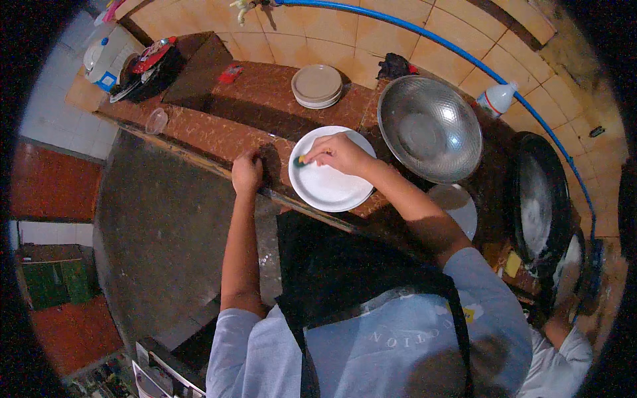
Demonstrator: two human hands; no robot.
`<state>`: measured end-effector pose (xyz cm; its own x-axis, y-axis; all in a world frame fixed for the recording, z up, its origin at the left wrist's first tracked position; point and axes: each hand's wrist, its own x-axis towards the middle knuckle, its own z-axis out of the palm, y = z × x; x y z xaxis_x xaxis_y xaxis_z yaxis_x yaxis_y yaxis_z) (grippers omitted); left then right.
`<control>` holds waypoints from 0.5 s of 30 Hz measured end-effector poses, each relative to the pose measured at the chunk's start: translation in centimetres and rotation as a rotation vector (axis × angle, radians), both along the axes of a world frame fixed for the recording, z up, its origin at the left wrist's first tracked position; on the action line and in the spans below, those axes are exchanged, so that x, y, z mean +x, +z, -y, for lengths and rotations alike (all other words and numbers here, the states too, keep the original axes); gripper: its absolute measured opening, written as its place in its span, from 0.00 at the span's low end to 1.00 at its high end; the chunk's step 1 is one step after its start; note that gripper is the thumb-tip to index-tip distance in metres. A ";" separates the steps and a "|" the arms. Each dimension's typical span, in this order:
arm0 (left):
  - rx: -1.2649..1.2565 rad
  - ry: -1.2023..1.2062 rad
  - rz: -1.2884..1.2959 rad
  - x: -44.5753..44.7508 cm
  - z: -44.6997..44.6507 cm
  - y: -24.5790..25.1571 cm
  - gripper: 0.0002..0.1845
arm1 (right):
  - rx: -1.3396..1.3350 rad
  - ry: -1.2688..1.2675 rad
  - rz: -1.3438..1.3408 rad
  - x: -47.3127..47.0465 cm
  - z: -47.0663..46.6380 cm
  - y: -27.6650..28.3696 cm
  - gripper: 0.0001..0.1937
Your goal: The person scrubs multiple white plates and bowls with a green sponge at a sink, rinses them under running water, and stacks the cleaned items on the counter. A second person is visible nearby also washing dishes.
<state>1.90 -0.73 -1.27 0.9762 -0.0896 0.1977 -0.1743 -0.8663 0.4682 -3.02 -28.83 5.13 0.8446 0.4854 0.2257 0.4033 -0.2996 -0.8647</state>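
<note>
My right hand (336, 153) grips a small green and yellow scrubbing sponge (299, 160) and presses it to the left side of a white plate (332, 191). The plate lies near the front edge of the brown stone-patterned counter (209, 124), and another rim shows just beneath it. Left of the plate, my left hand (247, 171) rests at the counter edge with its fingers curled. Whether anything is inside that hand is hidden.
A stack of plates (317, 82) sits farther back. To the right are a large dimpled metal basin (429, 128), a white bottle (498, 97) and a black wok (540, 204) with foam. A blue hose (433, 36) runs along the tiled wall. Another person's sleeve (560, 365) appears lower right.
</note>
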 end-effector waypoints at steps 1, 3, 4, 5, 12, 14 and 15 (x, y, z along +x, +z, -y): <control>-0.048 -0.012 0.015 0.0 -0.1 -0.1 0.12 | 0.039 0.121 -0.046 0.0 0.4 0.1 0.11; -0.163 -0.008 0.011 -0.1 -0.1 -0.1 0.12 | -0.095 0.020 0.107 -0.1 1.6 0.8 0.10; -0.233 0.009 -0.004 -0.1 0.1 0.1 0.12 | -0.128 -0.058 0.213 -0.1 2.4 1.3 0.09; -0.304 0.026 -0.017 -0.1 0.4 0.4 0.12 | -0.180 -0.130 0.311 -0.2 3.1 1.8 0.09; -0.524 -0.165 -0.193 -0.7 6.5 2.1 0.14 | -0.141 -0.091 0.026 -7.1 3.4 2.7 0.04; -0.449 -0.209 -0.205 -0.5 7.9 2.6 0.15 | -0.114 -0.083 0.065 -7.0 2.7 2.1 0.05; -0.405 -0.192 -0.192 -0.4 8.3 2.8 0.16 | -0.057 -0.055 0.121 -6.6 2.3 1.7 0.06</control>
<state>1.46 -9.04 1.54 0.9717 -0.2251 0.0722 -0.1912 -0.5685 0.8001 -9.65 -31.12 6.83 0.8386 0.4543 0.3006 0.4851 -0.3716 -0.7916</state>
